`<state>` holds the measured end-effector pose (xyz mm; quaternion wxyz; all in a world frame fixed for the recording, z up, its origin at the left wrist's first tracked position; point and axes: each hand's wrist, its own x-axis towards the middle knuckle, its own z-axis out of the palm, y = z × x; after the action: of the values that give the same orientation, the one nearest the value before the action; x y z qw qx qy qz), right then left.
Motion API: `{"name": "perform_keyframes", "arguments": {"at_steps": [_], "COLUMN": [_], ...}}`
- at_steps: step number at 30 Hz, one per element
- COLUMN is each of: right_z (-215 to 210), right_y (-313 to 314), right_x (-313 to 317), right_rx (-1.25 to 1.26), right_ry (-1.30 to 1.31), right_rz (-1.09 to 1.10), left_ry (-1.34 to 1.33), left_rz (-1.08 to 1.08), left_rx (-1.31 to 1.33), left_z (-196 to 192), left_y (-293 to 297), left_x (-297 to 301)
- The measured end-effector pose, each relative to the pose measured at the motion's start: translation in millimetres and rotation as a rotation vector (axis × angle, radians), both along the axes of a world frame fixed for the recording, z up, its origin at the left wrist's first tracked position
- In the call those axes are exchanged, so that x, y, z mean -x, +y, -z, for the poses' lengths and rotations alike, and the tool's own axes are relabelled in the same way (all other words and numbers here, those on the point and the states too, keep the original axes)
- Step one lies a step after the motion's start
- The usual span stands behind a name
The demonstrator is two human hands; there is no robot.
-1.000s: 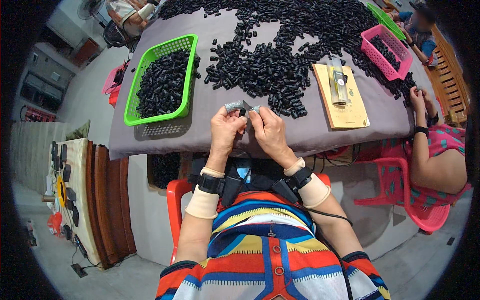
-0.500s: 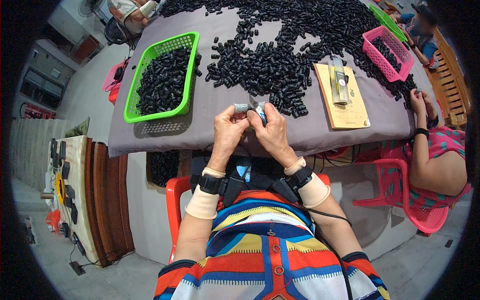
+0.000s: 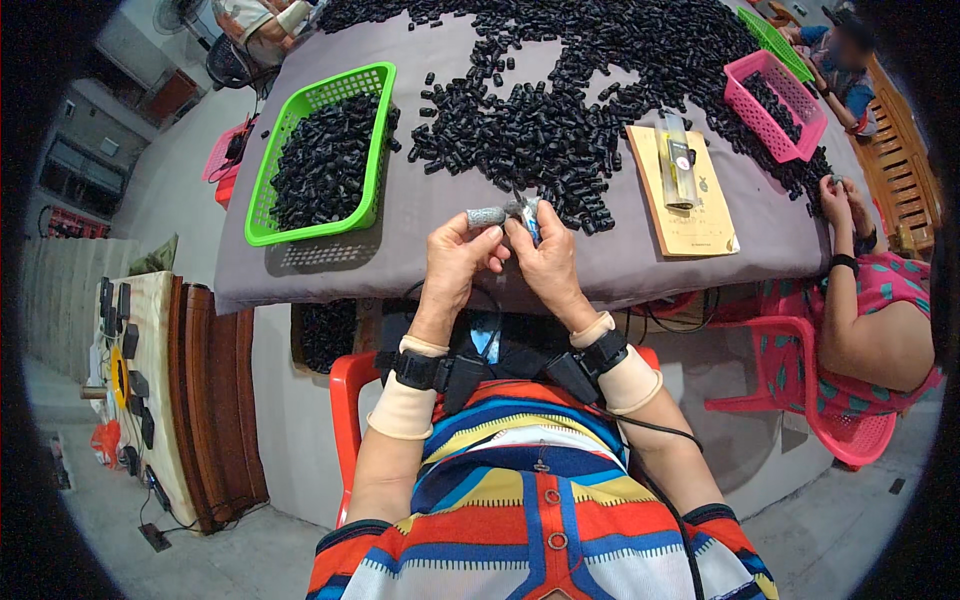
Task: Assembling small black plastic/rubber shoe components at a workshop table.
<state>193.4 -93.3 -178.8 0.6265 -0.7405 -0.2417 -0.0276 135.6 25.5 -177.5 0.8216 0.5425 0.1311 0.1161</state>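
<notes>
Just above the near edge of the cloth, my left hand (image 3: 458,262) is closed in a pinch, its index finger wrapped in a grey covering. A small black cylindrical piece (image 3: 512,209) shows at its fingertips, partly hidden. Close beside it, my right hand (image 3: 547,264) is closed around a small blue-and-white tool (image 3: 530,222) with a thin dark pointed tip, which meets the piece. Most of the tool is covered by my fingers. Beyond both hands, a large heap of similar black pieces (image 3: 530,130) spreads over the grey tablecloth (image 3: 420,210).
A green basket (image 3: 385,140) of black pieces stands at the left. To the right lies a yellow paper pad (image 3: 700,232) with a clear-and-yellow packet (image 3: 679,170) on it. Farther right are a pink basket (image 3: 810,145) and a co-worker's hands (image 3: 840,200).
My left fingers have loosened and shifted slightly, no longer overlapping my right thumb. The dark piece between my hands shows more now. The tool stays in my right hand.
</notes>
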Motion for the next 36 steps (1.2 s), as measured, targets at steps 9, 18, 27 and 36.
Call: {"name": "perform_keyframes", "arguments": {"at_steps": [9, 18, 27, 36], "right_z": [2.6, 0.5, -1.9, 1.5], "right_y": [-1.1, 0.2, -5.6, -3.1], "right_x": [0.0, -1.5, 0.6, -3.5], "right_rx": [-0.018, -0.010, -0.039, -0.062], "right_ry": [-0.027, -0.037, 0.057, 0.055], "right_rz": [-0.039, -0.041, -0.002, -0.008], "left_ry": [0.095, 0.076, -0.038, -0.073], "left_rz": [0.039, 0.071, -0.203, -0.564], "left_rx": [0.131, 0.182, -0.262, -0.663], "left_z": [2.8, -3.9, -39.9, -98.1], "left_y": [7.4, 8.2, 29.3, 103.9], "left_x": [-1.9, 1.3, 10.4, 3.2]}}
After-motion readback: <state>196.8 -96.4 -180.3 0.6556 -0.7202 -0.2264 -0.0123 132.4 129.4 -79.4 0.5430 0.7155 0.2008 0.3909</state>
